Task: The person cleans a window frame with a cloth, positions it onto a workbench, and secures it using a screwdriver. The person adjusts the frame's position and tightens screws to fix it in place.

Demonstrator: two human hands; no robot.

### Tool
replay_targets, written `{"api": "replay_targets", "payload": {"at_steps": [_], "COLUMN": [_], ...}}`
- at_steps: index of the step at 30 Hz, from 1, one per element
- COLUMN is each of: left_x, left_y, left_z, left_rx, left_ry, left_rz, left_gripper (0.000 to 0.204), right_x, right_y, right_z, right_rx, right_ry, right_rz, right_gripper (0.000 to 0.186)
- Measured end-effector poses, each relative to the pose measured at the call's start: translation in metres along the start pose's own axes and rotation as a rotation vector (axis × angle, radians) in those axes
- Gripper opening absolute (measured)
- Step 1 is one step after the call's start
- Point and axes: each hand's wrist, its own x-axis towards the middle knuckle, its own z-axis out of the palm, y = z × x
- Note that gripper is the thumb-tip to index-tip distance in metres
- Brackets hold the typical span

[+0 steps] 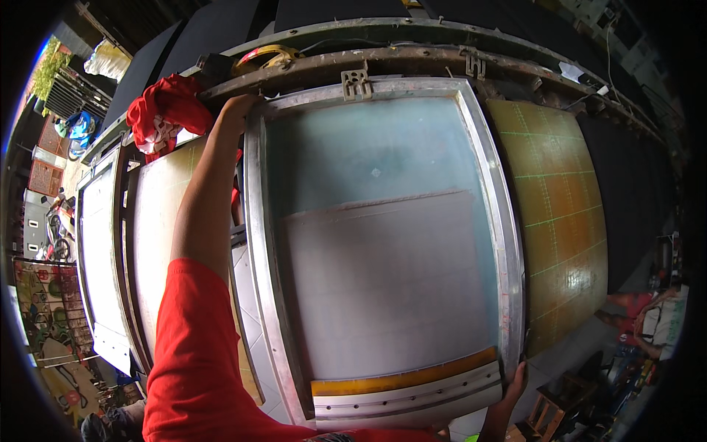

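Note:
A metal-framed printing screen (503, 221) with pale teal mesh and a greyish lower area fills the middle of the view. My left hand (243, 109), at the end of a red-sleeved arm, grips its upper left corner, the fingertips partly hidden. My right hand (513, 384) is closed on the frame's lower right edge, partly hidden by it. A squeegee (405, 393) with an amber blade and metal holder lies across the screen's near end. A metal bracket (356, 85) sits at the far edge of the frame.
A long rail (412, 57) runs behind, with red cloth (158, 110) on it at left. A yellowish board (551, 221) with green lines lies right, a second screen (99, 250) left. A co-worker's red-clothed legs (626, 313) show at right, near a wooden stool (560, 401). Motorbikes (59, 232) stand left.

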Motion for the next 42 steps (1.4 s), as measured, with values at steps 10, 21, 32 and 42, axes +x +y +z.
{"api": "replay_targets", "payload": {"at_steps": [10,21,32,42], "left_x": [0.027,-0.101,-0.197,-0.195], "left_y": [-0.008,-0.023,-0.068,-0.065], "left_z": [-0.006,0.049,0.121,0.128], "left_rx": [0.392,0.906,1.605,1.671], "left_ry": [0.334,0.473,-0.544,-0.547], "left_rz": [0.293,1.227,1.151,1.146], "left_gripper": [0.027,0.021,0.042,0.043], "right_x": [0.001,-0.002,0.009,-0.005], "right_y": [0.001,-0.001,0.015,-0.002], "right_z": [-0.001,-0.005,-0.022,0.002], "right_rx": [-0.019,0.031,0.047,0.068], "right_ry": [0.019,0.013,0.011,0.036], "right_rz": [-0.032,0.006,0.04,0.061], "right_gripper": [0.041,0.045,0.05,0.044]}}
